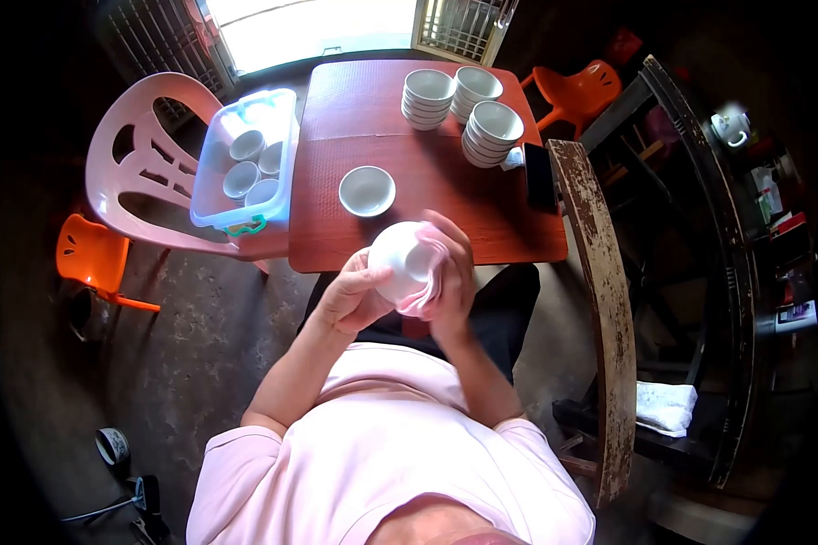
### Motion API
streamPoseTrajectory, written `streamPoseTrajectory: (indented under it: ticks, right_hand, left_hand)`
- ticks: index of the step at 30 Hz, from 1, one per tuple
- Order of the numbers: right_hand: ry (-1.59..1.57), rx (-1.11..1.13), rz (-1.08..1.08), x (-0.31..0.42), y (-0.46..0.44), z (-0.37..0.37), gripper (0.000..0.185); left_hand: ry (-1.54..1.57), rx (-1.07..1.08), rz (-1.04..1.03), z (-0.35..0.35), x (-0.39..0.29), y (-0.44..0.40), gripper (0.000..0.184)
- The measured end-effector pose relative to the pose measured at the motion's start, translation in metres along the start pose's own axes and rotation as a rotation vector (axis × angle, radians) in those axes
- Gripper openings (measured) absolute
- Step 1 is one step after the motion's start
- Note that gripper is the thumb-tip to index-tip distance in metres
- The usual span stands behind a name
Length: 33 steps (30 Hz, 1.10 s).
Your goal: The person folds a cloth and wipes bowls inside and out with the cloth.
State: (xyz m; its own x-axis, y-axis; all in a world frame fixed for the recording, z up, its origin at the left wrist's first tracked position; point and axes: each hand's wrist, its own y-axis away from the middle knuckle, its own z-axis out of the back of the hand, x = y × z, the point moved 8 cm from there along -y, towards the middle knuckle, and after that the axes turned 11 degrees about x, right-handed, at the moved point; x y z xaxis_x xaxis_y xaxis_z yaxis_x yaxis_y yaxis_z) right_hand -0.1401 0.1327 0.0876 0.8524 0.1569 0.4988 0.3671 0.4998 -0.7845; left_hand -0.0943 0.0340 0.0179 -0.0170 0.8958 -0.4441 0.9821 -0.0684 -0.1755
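Note:
A white bowl (393,263) is held over my lap at the table's near edge, its footed underside facing up toward me. My left hand (347,295) grips it by the left side, thumb on the outer wall. Against the right side of the bowl, my right hand (454,282) presses a folded pink cloth (427,295). Just beyond, a single white bowl (367,192) stands upright on the red-brown table (336,136). Three stacks of bowls (429,98) stand at the table's far right.
Left of the table, a clear plastic bin (288,173) with several bowls inside rests on a pink chair (109,186). A dark phone (540,177) lies at the right edge. A worn wooden bench (600,309) runs along my right. Orange chairs (91,254) stand around.

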Motion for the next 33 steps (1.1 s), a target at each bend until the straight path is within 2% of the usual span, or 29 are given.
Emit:
streamPoseTrajectory:
  ticks: [2, 3, 4, 6, 8, 10, 11, 12, 13, 14, 15, 16, 18, 19, 20, 22, 24, 25, 26, 27, 28, 29, 30, 31, 32, 33]
  right_hand:
    - [-0.358, 0.464, -0.058, -0.009, -0.031, -0.010, 0.021]
    - [-0.500, 0.678, -0.141, -0.013, -0.040, -0.013, 0.019]
    - [-0.710, 0.854, -0.327, -0.014, -0.035, -0.022, 0.018]
    - [-0.907, 0.683, -0.502, -0.023, -0.036, -0.022, 0.025]
    - [-1.225, 0.291, -0.536, -0.039, -0.024, -0.022, 0.036]
    - [-1.338, -0.283, -0.632, -0.067, 0.013, -0.031, 0.043]
    - [-1.271, -0.298, -0.782, -0.078, 0.028, -0.036, 0.052]
    - [-1.360, -0.172, -0.718, -0.078, 0.025, -0.040, 0.052]
    - [-1.444, -0.048, -0.650, -0.078, 0.016, -0.039, 0.052]
    - [-1.520, 0.076, -0.577, -0.071, 0.003, -0.035, 0.052]
    - [-1.426, 0.241, -0.590, -0.065, -0.004, -0.028, 0.047]
    - [-1.198, 0.386, -0.652, -0.054, -0.015, -0.023, 0.043]
    - [-1.116, 0.437, -0.619, -0.041, -0.020, -0.023, 0.039]
    - [-1.174, 0.323, -0.659, -0.049, -0.014, -0.021, 0.039]
    - [-1.175, 0.162, -0.574, -0.054, -0.011, -0.018, 0.041]
    - [-0.978, -0.325, -0.672, -0.057, 0.017, -0.021, 0.045]
    - [-1.154, -0.356, -0.667, -0.059, 0.023, -0.028, 0.047]
    - [-1.140, -0.197, -0.647, -0.066, 0.021, -0.025, 0.046]
    - [-1.121, -0.037, -0.623, -0.068, 0.014, -0.022, 0.045]
    - [-1.415, 0.114, -0.598, -0.065, 0.004, -0.027, 0.043]
    - [-1.324, 0.277, -0.633, -0.058, -0.008, -0.024, 0.041]
    - [-1.159, 0.380, -0.630, -0.046, -0.019, -0.020, 0.040]
    - [-0.992, 0.480, -0.623, -0.038, -0.025, -0.019, 0.039]
    - [-1.171, 0.313, -0.576, -0.045, -0.025, -0.019, 0.040]
    - [-1.157, 0.278, -0.595, -0.046, -0.024, -0.013, 0.041]
    - [-0.934, 0.097, -0.597, -0.053, -0.014, -0.010, 0.044]
  left_hand:
    - [-0.019, 0.022, 0.103, -0.011, 0.003, 0.006, 0.046]
    - [-0.077, 0.054, 0.115, -0.018, 0.007, 0.008, 0.043]
    - [-0.135, 0.088, 0.125, -0.023, 0.011, 0.008, 0.040]
    - [-0.233, 0.101, 0.088, -0.028, 0.005, 0.006, 0.036]
    - [-0.473, 0.059, 0.004, -0.022, -0.002, 0.006, 0.032]
    - [-0.818, -0.012, -0.083, -0.022, -0.001, 0.004, 0.024]
    - [-1.004, -0.047, -0.040, -0.025, 0.001, 0.002, 0.023]
    - [-1.192, -0.081, 0.008, -0.028, 0.001, 0.001, 0.023]
    - [-1.138, -0.142, 0.064, -0.026, 0.002, 0.002, 0.022]
    - [-0.896, 0.000, 0.108, -0.029, 0.007, 0.000, 0.027]
    - [-0.640, 0.003, 0.136, -0.029, 0.004, 0.002, 0.030]
    - [-0.382, 0.002, 0.160, -0.030, 0.002, 0.002, 0.033]
    - [-0.180, 0.032, 0.142, -0.016, 0.005, 0.000, 0.035]
    - [-0.149, 0.008, 0.080, -0.016, 0.002, -0.002, 0.035]
    - [-0.120, -0.013, 0.020, -0.016, 0.000, -0.005, 0.034]
    - [-0.183, -0.034, -0.107, -0.015, -0.001, -0.009, 0.033]
    - [-0.415, 0.063, -0.110, 0.007, 0.010, -0.002, 0.031]
    - [-0.514, -0.003, -0.007, 0.003, 0.013, 0.000, 0.032]
    - [-0.434, -0.027, 0.025, -0.006, 0.011, 0.001, 0.033]
    - [-0.354, -0.049, 0.053, -0.015, 0.007, 0.001, 0.034]
    - [-0.274, -0.072, 0.079, -0.018, 0.007, 0.002, 0.035]
    - [-0.144, 0.011, 0.146, -0.017, 0.008, 0.001, 0.039]
    - [-0.127, 0.010, 0.104, -0.017, 0.006, 0.001, 0.039]
    - [-0.111, 0.010, 0.060, -0.021, 0.003, -0.001, 0.039]
    - [-0.095, 0.010, 0.014, -0.024, 0.001, -0.004, 0.039]
    - [-0.147, 0.009, -0.080, -0.024, -0.004, -0.007, 0.039]
